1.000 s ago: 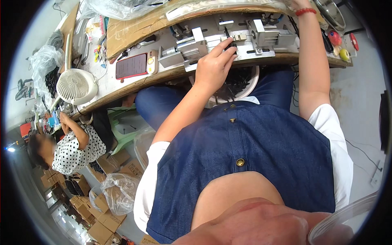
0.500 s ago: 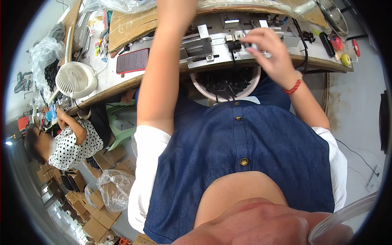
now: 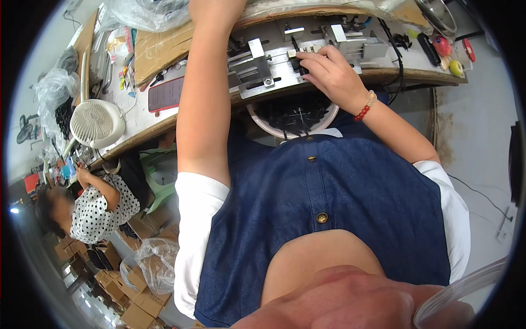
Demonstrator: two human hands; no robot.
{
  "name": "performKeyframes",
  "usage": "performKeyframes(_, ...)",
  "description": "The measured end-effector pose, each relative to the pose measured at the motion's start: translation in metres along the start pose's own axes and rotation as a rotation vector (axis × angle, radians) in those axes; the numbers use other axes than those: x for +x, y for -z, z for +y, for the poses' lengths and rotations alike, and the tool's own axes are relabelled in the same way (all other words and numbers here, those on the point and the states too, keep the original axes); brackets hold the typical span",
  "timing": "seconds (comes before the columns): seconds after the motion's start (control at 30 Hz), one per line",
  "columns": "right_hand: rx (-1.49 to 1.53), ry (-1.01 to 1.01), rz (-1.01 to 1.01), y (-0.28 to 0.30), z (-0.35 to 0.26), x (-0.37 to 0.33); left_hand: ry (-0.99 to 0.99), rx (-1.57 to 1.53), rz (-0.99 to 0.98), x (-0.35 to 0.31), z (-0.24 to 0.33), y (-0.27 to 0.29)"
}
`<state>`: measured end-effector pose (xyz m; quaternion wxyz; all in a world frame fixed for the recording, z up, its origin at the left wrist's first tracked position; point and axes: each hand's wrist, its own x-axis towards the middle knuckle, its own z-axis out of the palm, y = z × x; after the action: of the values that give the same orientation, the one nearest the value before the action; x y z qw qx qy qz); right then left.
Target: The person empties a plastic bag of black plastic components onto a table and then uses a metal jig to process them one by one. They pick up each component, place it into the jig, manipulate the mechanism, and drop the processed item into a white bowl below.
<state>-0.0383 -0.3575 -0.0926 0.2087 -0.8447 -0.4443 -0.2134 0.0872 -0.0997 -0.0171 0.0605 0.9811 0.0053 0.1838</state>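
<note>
Right hand (image 3: 335, 79) slides in closer now, fingertips reaching the black piece (image 3: 296, 65) sitting in the metal fixture (image 3: 280, 72), whether pinching or just pressing I can't tell; left hand (image 3: 216, 11) stays stretched across the cardboard (image 3: 160, 59), fingers cut off by the top edge, grip unreadable

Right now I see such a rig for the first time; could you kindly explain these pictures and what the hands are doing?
This is no robot: a person works bare-handed, seen from a camera worn on the head. The right hand has its fingertips at a small dark piece on a metal fixture; I cannot tell whether it is gripped. The left hand reaches the upper edge, fingers out of view. On the table lie a phone and cardboard; a white fan is at left. Below is a basin of black pieces.
</note>
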Motion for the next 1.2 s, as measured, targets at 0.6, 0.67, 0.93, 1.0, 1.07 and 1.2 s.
performKeyframes(0.6, -0.225, -0.318, -0.156, 0.071, 0.187, 0.092, -0.311, -0.761, 0.118, -0.187, 0.064, -0.046)
performKeyframes(0.67, -0.143, -0.254, -0.058, 0.074, 0.186, 0.083, -0.319, -0.733, 0.127, -0.188, 0.068, -0.047)
performKeyframes(0.93, 0.597, -0.565, 0.144, 0.063, 0.135, 0.011, -0.295, -0.732, 0.043, -0.175, 0.066, -0.023)
performKeyframes(1.0, 0.805, -0.638, 0.086, 0.070, 0.064, 0.019, -0.367, -0.732, 0.220, -0.146, 0.061, -0.015)
performKeyframes(1.07, 0.881, -0.583, 0.061, 0.065, 0.033, 0.004, -0.431, -0.621, 0.360, -0.102, 0.062, 0.000)
performKeyframes(1.2, 0.478, -0.285, 0.047, 0.040, -0.005, -0.002, -0.360, -0.377, 0.394, -0.017, 0.074, 0.007)
